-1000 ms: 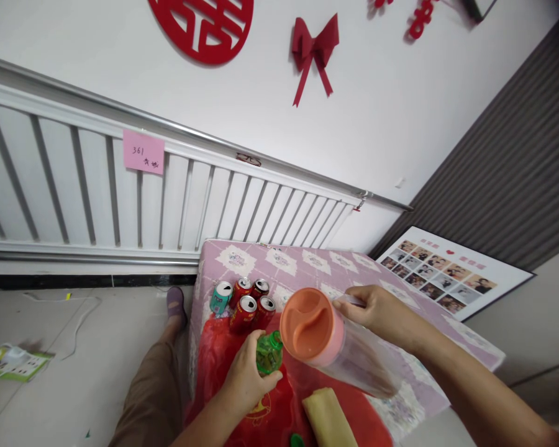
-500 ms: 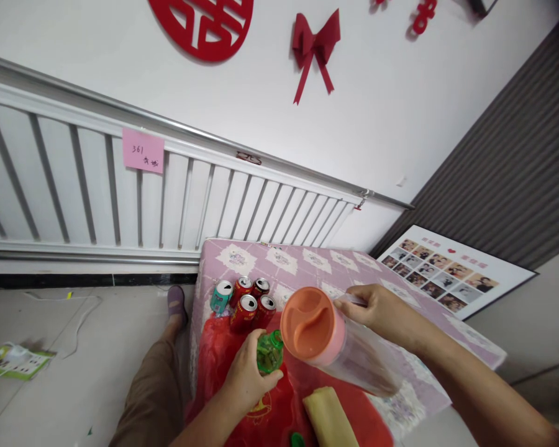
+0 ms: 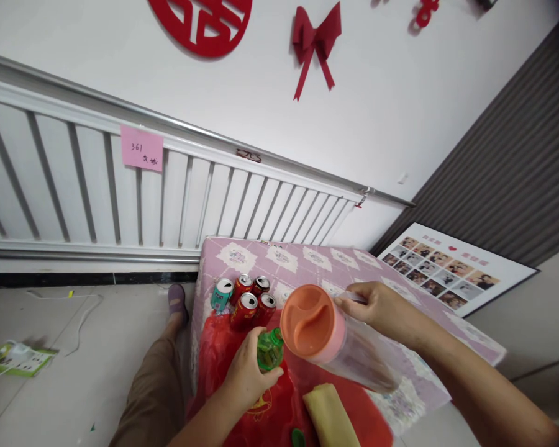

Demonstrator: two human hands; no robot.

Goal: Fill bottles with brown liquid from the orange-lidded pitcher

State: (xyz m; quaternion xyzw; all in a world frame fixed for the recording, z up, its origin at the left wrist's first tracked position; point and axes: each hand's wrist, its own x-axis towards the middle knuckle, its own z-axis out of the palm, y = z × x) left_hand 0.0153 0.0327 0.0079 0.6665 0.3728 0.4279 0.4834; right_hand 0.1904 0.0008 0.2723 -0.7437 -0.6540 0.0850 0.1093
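My left hand (image 3: pixel 249 370) is wrapped round a green plastic bottle (image 3: pixel 270 351), whose uncapped-looking mouth faces the pitcher. By its handle, my right hand (image 3: pixel 377 309) grips a clear pitcher (image 3: pixel 363 357) with an orange lid (image 3: pixel 309 321). The pitcher is tilted, its lid end leaning toward the bottle mouth and brown liquid lying low inside. Whether any liquid crosses between them I cannot tell. Below sits a red plastic sheet or bag (image 3: pixel 223 379), with a folded yellow cloth (image 3: pixel 330 416) and a green cap (image 3: pixel 298 437) on it.
Several opened drink cans, one of them a teal can (image 3: pixel 222 295), stand behind the bottle on the patterned tablecloth (image 3: pixel 279 257). A white radiator (image 3: pixel 168 198) runs along the wall. A framed photo board (image 3: pixel 456 270) leans at right. On the floor lies a power strip (image 3: pixel 21 360).
Almost nothing differs. Both hands keep their grips, and the pitcher and bottle stay close together; the view has shifted very slightly.
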